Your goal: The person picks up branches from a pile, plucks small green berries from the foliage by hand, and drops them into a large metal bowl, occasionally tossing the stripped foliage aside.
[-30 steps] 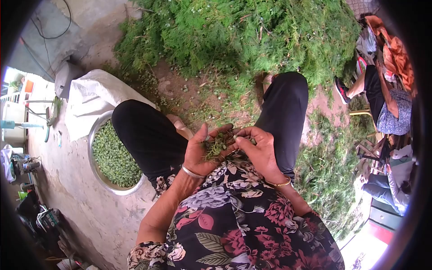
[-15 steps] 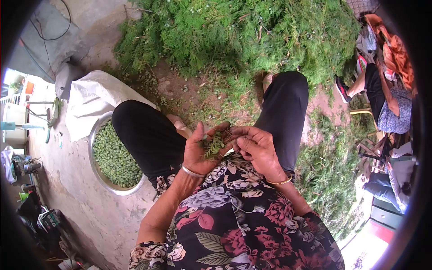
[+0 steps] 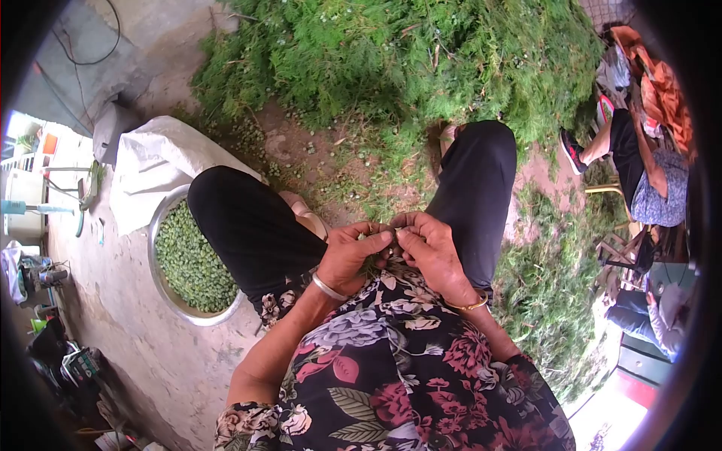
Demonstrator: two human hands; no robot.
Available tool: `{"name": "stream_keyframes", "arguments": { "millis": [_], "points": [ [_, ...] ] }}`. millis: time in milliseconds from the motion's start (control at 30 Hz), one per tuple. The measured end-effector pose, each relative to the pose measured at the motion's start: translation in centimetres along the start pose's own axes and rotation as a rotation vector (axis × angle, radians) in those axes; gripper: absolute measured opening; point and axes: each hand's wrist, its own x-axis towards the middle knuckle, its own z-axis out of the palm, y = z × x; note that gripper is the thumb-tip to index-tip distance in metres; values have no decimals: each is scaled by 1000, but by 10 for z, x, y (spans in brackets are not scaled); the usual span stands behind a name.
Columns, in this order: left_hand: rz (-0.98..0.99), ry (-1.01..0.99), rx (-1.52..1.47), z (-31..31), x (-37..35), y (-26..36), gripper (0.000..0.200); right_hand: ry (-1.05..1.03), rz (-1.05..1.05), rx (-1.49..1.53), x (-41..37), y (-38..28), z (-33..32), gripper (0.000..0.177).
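Observation:
My left hand point(image 3: 348, 259) is closed around a green sprig point(image 3: 369, 264), mostly hidden by the fingers. Its thumb and fingertips meet those of my right hand point(image 3: 432, 250) above my lap. That right hand is pinched too; what sits between its fingertips is too small and covered to make out. Left of my knee stands a metal basin point(image 3: 208, 320) holding many small green cones point(image 3: 192, 263). Ahead of my feet rises a large heap of green conifer branches point(image 3: 406, 68).
A white sack point(image 3: 150, 158) lies behind the basin. Loose cones and clippings point(image 3: 361, 173) litter the floor between my feet. More cut greenery point(image 3: 545, 301) spreads along the right. Other people sit at the right edge, one wearing a dark shoe point(image 3: 572, 150).
My left hand has turned from an open palm showing the sprig to a closed grip. Both hands' fingertips have come together. At far right, another person's arm has shifted.

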Motion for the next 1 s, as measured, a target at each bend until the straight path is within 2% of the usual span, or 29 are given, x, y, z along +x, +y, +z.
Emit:
{"name": "stream_keyframes", "arguments": {
  "millis": [167, 267, 367, 500, 567, 600, 633, 700, 733, 800, 867, 933, 1000],
  "points": [
    [46, 69, 40, -2, 5, -9, 11, 26, 5, -227, -4, -10, 6, 24],
    [31, 79, 7, -1, 5, -6, 12, 44, 39, -224, -2, 1, 5, 25],
    [-4, 43, -60, -9, 9, -3, 8, -8, 99, -140, 0, -4, 3, 19],
    [-35, 47, -331, -31, 19, -6, 5, -36, 144, 33, 4, -7, -3, 13],
    [-67, 37, -453, -37, 22, -7, 5, 63, 162, 311, 12, -6, -7, 11],
    [-91, 97, -460, -39, 24, -7, 5, 91, 163, 381, 17, -8, -7, 13],
    [-117, 155, -466, -41, 26, -6, 5, 75, 164, 367, 22, -11, -3, 13],
    [-118, 160, -486, -52, 33, -9, 5, 174, 159, 359, 30, -36, 17, 16],
    [-126, 190, -472, -57, 35, -9, 5, 44, 120, 382, 33, -48, 27, 19],
    [-127, 232, -461, -67, 43, -14, 6, -87, 68, 324, 38, -78, 71, 22],
    [-58, 235, -463, -69, 47, -16, 4, -371, 37, 314, 42, -103, 118, 42],
    [57, 173, -553, -79, 76, -43, 4, -653, 115, 532, 42, -129, 176, 58],
    [31, 162, -517, -80, 71, -39, 3, -762, -9, 392, 51, -135, 219, 72]
  ]
}}
